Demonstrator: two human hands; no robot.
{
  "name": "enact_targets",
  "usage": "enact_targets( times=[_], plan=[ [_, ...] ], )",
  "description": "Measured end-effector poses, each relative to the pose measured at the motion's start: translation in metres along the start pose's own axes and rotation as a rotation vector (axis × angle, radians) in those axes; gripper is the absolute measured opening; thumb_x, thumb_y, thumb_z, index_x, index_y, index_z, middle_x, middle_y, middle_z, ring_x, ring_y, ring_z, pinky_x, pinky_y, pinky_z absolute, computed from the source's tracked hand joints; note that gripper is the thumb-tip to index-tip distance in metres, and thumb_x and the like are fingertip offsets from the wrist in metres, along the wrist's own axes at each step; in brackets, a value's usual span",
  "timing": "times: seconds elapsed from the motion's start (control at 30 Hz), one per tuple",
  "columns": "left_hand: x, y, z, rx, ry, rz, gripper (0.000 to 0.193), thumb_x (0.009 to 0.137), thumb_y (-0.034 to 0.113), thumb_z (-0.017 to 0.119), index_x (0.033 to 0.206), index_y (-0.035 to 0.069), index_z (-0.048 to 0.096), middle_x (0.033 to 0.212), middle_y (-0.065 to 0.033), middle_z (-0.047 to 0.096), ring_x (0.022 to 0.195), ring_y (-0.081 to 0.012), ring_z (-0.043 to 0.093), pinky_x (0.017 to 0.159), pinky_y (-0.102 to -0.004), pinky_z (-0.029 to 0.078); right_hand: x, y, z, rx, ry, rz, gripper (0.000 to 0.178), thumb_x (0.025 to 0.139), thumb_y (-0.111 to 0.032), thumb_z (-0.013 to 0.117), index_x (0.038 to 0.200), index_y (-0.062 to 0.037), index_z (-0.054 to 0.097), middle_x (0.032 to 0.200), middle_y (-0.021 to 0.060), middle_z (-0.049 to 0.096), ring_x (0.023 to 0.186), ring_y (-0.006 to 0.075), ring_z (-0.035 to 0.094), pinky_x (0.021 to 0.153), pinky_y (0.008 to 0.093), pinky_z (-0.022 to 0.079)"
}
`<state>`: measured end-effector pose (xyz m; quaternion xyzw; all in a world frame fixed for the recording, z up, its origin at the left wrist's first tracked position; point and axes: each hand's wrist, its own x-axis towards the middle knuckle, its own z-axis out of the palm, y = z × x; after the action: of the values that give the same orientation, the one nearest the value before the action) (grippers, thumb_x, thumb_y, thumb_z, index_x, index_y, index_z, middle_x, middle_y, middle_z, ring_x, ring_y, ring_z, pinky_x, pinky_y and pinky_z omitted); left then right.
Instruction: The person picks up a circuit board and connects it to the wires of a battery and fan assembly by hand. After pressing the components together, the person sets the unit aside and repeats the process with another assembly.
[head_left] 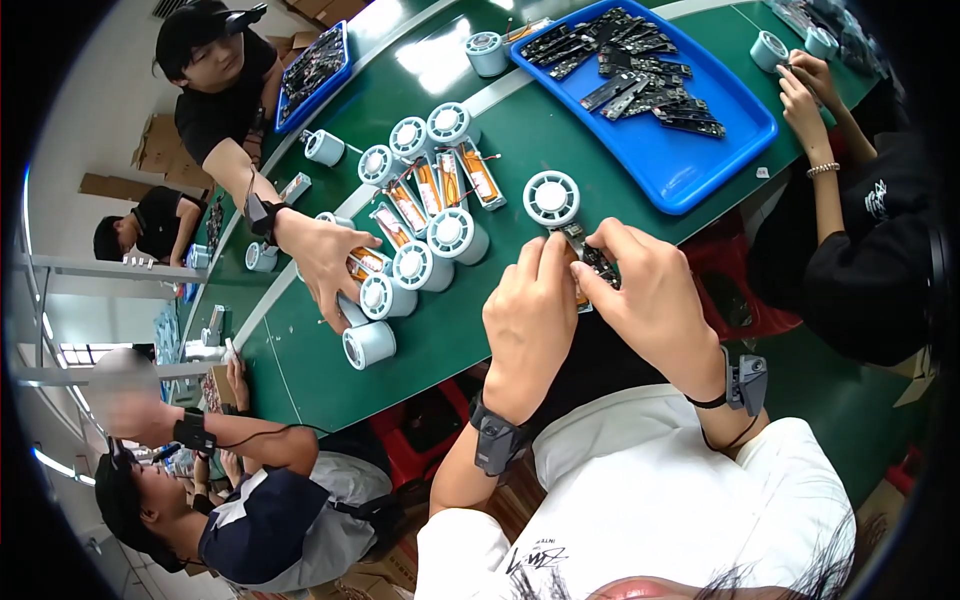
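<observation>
Both hands work at the table's near edge on one handheld fan (551, 198), whose round light-blue slotted head points away from me. My left hand (532, 315) is closed around the fan's handle, most of which the fingers cover. With thumb and fingers pinched, my right hand (650, 285) grips a small dark circuit board (601, 266) against the handle's open side. A bit of orange shows below the fingers. Left of my hands, several similar fans (457, 235) stand or lie together, some with orange-and-white parts and thin wires exposed in their handles.
A blue tray (668, 195) with several circuit boards (640, 75) lies beyond my right hand. Across the green table (480, 335), a co-worker's hand (325, 255) reaches into the fan group. Another worker's hands (805, 90) hold a part at the right. Red stools (735, 305) stand below the edge.
</observation>
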<state>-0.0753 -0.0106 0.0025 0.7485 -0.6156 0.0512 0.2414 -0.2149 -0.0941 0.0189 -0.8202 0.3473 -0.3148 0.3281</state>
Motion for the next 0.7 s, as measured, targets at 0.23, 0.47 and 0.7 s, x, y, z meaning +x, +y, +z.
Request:
enact_targets(
  times=[0.23,0.47,0.7],
  plan=[
    [-0.015,0.004,0.016,-0.403,0.126,-0.277,0.023,0.101,0.003,0.069,0.123,0.002,0.072,0.108,-0.0128,0.078,0.081,-0.0301,0.075,0.069,-0.0392,0.058,-0.009,-0.001,0.011,-0.014,0.066,0.037,0.022,0.092,-0.009,0.080,0.105,0.0049,0.068,0.097,0.0208,0.071,0.076,0.0408,0.070,0.064,0.0438,0.056],
    [-0.020,0.001,0.027,-0.411,0.260,-0.173,0.031,0.099,-0.002,0.067,0.129,0.003,0.074,0.110,-0.0165,0.080,0.080,-0.0315,0.075,0.069,-0.0392,0.059,-0.020,-0.008,0.023,-0.091,0.109,0.059,0.023,0.094,-0.012,0.078,0.110,0.0013,0.069,0.101,0.0162,0.067,0.073,0.0376,0.071,0.060,0.0431,0.057],
    [-0.017,-0.012,0.028,-0.375,0.250,-0.063,0.035,0.094,-0.007,0.066,0.125,0.003,0.078,0.113,-0.0166,0.080,0.083,-0.0335,0.077,0.069,-0.0399,0.061,-0.022,0.006,0.026,-0.166,0.078,-0.072,0.032,0.096,-0.020,0.078,0.123,-0.0051,0.068,0.097,0.0133,0.064,0.070,0.0329,0.073,0.054,0.0416,0.057]
  ],
)
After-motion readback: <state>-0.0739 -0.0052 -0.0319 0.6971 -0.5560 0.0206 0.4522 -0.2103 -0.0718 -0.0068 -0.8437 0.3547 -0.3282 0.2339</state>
